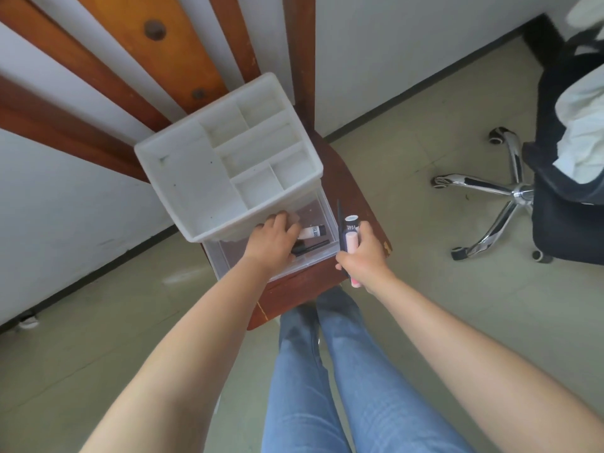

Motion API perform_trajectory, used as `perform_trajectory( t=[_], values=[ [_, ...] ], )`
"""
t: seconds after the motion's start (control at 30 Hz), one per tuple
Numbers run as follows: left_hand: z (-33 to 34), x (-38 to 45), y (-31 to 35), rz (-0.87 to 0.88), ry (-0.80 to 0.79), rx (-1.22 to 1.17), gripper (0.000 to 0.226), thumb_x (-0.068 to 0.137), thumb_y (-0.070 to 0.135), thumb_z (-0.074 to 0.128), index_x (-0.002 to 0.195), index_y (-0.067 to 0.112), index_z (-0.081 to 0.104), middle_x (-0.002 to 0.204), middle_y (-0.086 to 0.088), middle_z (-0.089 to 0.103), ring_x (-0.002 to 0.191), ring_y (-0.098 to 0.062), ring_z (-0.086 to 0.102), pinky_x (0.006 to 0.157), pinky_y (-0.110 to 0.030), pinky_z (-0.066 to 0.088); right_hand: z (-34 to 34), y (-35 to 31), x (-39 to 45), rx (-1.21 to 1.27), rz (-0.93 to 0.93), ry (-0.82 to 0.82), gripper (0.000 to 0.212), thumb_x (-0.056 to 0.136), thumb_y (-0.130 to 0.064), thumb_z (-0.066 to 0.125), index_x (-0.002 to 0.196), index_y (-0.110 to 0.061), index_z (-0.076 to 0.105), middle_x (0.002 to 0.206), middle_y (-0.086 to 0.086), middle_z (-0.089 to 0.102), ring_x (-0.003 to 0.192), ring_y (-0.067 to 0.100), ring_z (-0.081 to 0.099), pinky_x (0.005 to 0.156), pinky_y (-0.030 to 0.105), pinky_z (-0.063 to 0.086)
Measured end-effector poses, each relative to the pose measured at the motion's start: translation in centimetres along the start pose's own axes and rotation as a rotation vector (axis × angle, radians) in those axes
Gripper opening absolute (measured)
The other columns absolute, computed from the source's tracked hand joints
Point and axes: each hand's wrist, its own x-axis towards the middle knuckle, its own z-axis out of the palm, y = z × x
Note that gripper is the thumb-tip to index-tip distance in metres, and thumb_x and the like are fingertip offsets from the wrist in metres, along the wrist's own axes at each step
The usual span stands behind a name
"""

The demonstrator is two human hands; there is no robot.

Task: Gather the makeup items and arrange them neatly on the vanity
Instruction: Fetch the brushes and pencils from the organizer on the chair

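On the chair seat [346,178], white organizer [225,158] with clear drawer [313,256] pulled out. Left hand [273,237] inside drawer, fingers curled; can't tell what it holds. Tube [312,231] just right of it, label unreadable. Right hand [362,253] at the seat's front-right edge grips pink tube [351,241], white-capped tube [351,223], black pencil [340,220].

Left hand [274,237] reaches into drawer [318,256]; right hand [361,253] grips, apparently, three tubes [350,233].

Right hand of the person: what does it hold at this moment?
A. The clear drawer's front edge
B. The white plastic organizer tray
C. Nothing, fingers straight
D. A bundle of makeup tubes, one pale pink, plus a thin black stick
D: the right hand is curled round a pale pink tube, a white-capped black tube and a thin black stick, beside the clear plastic drawer.
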Motion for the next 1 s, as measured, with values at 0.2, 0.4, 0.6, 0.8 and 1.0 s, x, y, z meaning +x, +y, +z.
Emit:
perform_trajectory(
  t=[0.2, 0.4, 0.6, 0.8, 1.0],
  values=[
    [0.0, 0.4, 0.4, 0.032, 0.010, 0.053, 0.055, 0.090, 0.033, 0.048, 0.138, 0.018, 0.027, 0.141, -0.015, 0.023, 0.127, -0.033, 0.030, 0.095, -0.042, 0.039, 0.3, 0.0, -0.2, -0.024, -0.039, -0.045, 0.039, 0.072, 0.002, 0.055, 0.072, -0.029, 0.031, 0.073, -0.005, 0.047, 0.082, 0.033, 0.064, 0.062, 0.033, 0.047],
    [-0.4, 0.9, 1.3, 0.009, 0.025, 0.127, 0.051, 0.091, 0.023, 0.046, 0.137, 0.012, 0.027, 0.142, -0.017, 0.021, 0.126, -0.034, 0.031, 0.096, -0.042, 0.038, -0.3, 0.1, -0.1, 0.036, -0.049, -0.063, 0.039, 0.072, 0.006, 0.054, 0.072, -0.028, 0.035, 0.073, -0.001, 0.050, 0.059, 0.022, 0.062, 0.047, 0.021, 0.048],
    [-0.4, 1.7, 2.3, -0.081, 0.029, 0.116, 0.042, 0.092, 0.016, 0.046, 0.132, 0.009, 0.035, 0.135, -0.019, 0.030, 0.120, -0.035, 0.036, 0.095, -0.044, 0.042, -0.6, 0.0, 0.1, 0.070, -0.050, -0.092, 0.040, 0.073, 0.007, 0.054, 0.070, -0.028, 0.035, 0.069, -0.004, 0.050, 0.048, 0.009, 0.059, 0.037, 0.011, 0.042],
    [-0.4, 2.3, 3.0, -0.155, 0.001, 0.083, 0.040, 0.090, 0.015, 0.051, 0.129, 0.008, 0.043, 0.129, -0.019, 0.035, 0.115, -0.034, 0.039, 0.091, -0.044, 0.046, -0.6, 0.2, 0.3, 0.074, -0.035, -0.111, 0.041, 0.074, 0.007, 0.055, 0.071, -0.029, 0.034, 0.070, -0.003, 0.049, 0.050, 0.012, 0.059, 0.039, 0.014, 0.045],
    [-0.3, 1.0, 2.1, -0.163, 0.010, -0.024, 0.034, 0.091, 0.013, 0.048, 0.124, 0.004, 0.047, 0.124, -0.019, 0.040, 0.114, -0.034, 0.041, 0.089, -0.043, 0.047, -0.8, 0.2, 0.0, -0.024, -0.108, -0.105, 0.039, 0.072, 0.003, 0.056, 0.070, -0.029, 0.032, 0.071, -0.005, 0.048, 0.065, 0.022, 0.061, 0.044, 0.018, 0.043]
  ],
)
